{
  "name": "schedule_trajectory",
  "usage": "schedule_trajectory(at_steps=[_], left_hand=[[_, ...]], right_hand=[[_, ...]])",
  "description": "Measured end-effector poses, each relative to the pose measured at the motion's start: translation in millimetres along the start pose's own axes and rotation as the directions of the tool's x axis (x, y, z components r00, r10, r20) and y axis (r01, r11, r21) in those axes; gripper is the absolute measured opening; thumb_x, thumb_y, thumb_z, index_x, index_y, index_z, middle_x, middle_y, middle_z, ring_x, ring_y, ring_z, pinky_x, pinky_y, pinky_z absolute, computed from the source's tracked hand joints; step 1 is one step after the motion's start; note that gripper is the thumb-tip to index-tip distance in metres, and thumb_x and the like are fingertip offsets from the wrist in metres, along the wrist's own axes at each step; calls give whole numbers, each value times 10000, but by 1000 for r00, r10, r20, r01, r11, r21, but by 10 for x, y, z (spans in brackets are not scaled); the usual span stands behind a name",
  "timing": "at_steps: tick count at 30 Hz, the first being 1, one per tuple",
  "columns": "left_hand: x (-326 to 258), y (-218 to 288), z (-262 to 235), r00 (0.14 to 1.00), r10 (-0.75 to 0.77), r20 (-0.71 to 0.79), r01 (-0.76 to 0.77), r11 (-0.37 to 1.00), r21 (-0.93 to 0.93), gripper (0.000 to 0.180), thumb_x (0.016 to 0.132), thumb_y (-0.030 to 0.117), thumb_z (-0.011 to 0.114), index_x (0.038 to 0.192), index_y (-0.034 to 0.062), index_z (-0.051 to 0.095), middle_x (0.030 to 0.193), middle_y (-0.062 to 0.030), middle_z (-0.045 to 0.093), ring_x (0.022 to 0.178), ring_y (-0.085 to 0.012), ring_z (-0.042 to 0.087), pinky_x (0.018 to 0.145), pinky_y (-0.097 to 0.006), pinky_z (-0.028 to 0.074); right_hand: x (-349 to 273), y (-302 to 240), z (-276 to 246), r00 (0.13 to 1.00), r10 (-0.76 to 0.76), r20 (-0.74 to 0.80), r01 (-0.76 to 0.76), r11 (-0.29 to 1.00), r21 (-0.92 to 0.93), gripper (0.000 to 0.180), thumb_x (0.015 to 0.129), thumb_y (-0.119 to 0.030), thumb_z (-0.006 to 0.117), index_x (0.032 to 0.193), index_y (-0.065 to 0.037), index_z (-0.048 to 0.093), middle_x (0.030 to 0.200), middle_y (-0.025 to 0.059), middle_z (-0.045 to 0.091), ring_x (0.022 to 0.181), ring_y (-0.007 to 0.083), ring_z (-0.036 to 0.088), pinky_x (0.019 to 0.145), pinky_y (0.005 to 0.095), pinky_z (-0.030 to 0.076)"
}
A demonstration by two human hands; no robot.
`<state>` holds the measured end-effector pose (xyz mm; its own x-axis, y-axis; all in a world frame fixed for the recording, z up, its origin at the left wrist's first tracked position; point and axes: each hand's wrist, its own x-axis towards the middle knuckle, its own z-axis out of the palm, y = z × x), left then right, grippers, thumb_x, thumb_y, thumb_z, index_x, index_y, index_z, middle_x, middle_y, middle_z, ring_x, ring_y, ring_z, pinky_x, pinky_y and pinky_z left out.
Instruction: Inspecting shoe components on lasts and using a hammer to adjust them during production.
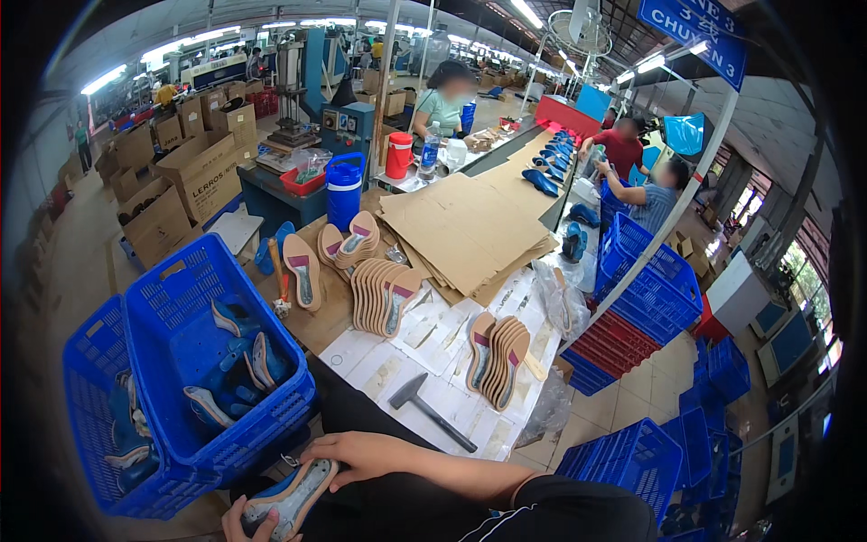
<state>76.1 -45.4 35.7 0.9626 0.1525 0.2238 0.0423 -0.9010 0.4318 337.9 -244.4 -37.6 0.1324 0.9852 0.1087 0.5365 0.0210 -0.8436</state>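
Shoe point(294, 499): blue upper, underside turned up toward the camera. Bottom face shows a grey, slightly patchy centre strip inside a tan border; blue wraps up along the side facing left. Outline narrows mid-length, rounded at the far end. Lies slantwise, lower left to upper right, off the counter point(424, 361), low in view. Held in both hands: left point(242, 521) grips the near end, right point(359, 454) at the far end. Near end partly hidden by fingers.
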Motion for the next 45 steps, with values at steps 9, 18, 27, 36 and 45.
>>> schedule_trajectory(at_steps=[9, 18, 27, 36, 45], left_hand=[[-22, 81, -23, 999, -45, 19, 44, 999, 23, 418, 806, 187, 912, 1158, 39, 742, 1478, -250, 547, 1250, -488, 551, 1025, -557, 501], [-14, 83, 52, 999, -54, -10, 54, 998, 22, 456, 763, 124, 909, 1181, 48, 743, 1484, -241, 560, 1253, -476, 563, 1038, -540, 503], [-107, -46, 57, 991, -117, 67, 116, 993, 12, 582, 819, 216, 895, 1364, 202, 690, 1545, -208, 522, 1366, -415, 549, 1122, -511, 486], [-50, -170, 88, 985, -171, -13, 169, 983, -69, 623, 686, 176, 974, 1265, 276, 768, 1508, -177, 518, 1320, -432, 547, 1011, -491, 565], [-122, -220, 119, 986, -161, 39, 163, 986, -36, 687, 660, 217, 971, 1305, 325, 762, 1508, -144, 516, 1295, -391, 543, 995, -488, 585]], right_hand=[[-100, 637, 417, 994, 20, -106, 64, 680, 730, 537, 1116, -389, 578, 1525, -42, 562, 1448, 96, 641, 1336, 192, 581, 1138, 355, 447], [-90, 751, 443, 993, 54, -105, 53, 589, 806, 548, 1104, -419, 583, 1489, -31, 609, 1452, 100, 658, 1373, 190, 573, 1175, 352, 420], [-84, 888, 589, 985, 133, -110, 11, 589, 808, 563, 1108, -423, 565, 1481, -3, 596, 1462, 122, 657, 1369, 214, 591, 1180, 371, 433], [-47, 843, 629, 970, 174, -169, 41, 573, 819, 421, 1137, -321, 530, 1396, -11, 645, 1430, 176, 672, 1348, 275, 617, 1168, 401, 444], [-52, 845, 615, 976, 168, -142, 20, 576, 817, 530, 1097, -422, 570, 1442, -21, 604, 1435, 240, 641, 1356, 329, 611, 1153, 441, 469]])
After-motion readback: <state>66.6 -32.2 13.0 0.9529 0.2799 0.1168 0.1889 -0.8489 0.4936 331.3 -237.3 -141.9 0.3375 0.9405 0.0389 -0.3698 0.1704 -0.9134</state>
